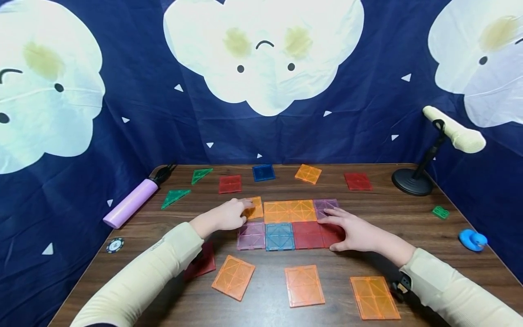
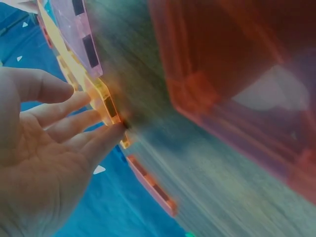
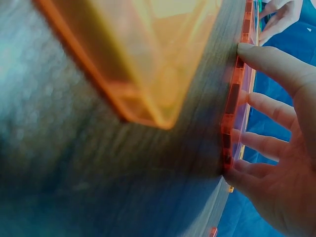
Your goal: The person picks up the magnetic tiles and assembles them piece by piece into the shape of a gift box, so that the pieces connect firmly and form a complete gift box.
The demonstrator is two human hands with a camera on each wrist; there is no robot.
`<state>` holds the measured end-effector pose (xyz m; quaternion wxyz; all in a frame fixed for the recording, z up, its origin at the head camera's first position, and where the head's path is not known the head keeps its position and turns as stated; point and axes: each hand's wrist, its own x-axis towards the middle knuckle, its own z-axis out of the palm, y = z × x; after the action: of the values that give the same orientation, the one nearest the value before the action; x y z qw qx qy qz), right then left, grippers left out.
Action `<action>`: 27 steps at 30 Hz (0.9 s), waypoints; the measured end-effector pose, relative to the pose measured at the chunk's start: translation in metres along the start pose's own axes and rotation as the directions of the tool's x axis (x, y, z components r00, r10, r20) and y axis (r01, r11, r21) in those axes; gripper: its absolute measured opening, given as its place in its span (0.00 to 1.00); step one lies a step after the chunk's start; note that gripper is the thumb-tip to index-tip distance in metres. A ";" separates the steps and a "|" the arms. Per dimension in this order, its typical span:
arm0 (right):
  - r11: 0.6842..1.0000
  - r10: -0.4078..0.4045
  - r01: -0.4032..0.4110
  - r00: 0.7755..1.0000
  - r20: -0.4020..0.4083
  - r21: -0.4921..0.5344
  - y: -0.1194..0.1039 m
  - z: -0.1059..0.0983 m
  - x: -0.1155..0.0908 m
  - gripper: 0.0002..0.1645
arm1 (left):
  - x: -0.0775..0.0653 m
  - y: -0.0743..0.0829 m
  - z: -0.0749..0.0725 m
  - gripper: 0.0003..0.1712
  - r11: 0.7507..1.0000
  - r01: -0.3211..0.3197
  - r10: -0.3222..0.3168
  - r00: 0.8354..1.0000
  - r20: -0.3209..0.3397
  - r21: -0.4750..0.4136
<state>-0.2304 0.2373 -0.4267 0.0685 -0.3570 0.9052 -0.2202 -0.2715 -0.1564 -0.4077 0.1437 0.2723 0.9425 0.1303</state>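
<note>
A block of translucent square tiles lies flat mid-table. Its far row has an orange tile [image 1: 256, 210] at the left end, slightly askew, two more orange tiles [image 1: 289, 211] and a purple tile [image 1: 323, 204]. In the near row are a light purple tile [image 1: 251, 236], a blue tile [image 1: 280, 236] and two red tiles [image 1: 307, 235]. My left hand [image 1: 229, 215] touches the left-end orange tile with extended fingers. Spread over the right end, my right hand [image 1: 353, 229] has its fingers by the purple tile and its thumb at the red tiles' near edge.
Three loose orange tiles [image 1: 304, 286] lie in front, a dark red one [image 1: 206, 261] beside my left forearm. Behind are green triangles [image 1: 175, 197] and several squares, including a dark blue tile [image 1: 263, 172]. A lilac cylinder [image 1: 132, 202], microphone stand [image 1: 413, 181] and blue duck [image 1: 473, 240] flank them.
</note>
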 end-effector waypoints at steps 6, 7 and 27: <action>1.000 0.003 -0.003 1.000 0.000 -0.002 0.000 -0.001 0.002 0.39 | -0.001 0.004 0.002 0.26 0.998 -0.063 0.062 0.998 -0.025 -0.023; 1.000 0.006 -0.006 1.000 0.000 -0.002 0.000 -0.001 0.002 0.39 | -0.001 0.005 0.002 0.27 0.997 -0.068 0.068 0.997 -0.027 -0.022; 1.000 0.001 -0.001 1.000 -0.013 0.008 -0.001 0.000 0.002 0.39 | -0.016 0.030 0.014 0.55 0.995 -0.093 0.091 0.995 0.043 0.034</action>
<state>-0.2318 0.2353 -0.4264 0.0642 -0.3547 0.9049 -0.2262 -0.2392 -0.1379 -0.4078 0.1521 0.3207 0.9279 0.1140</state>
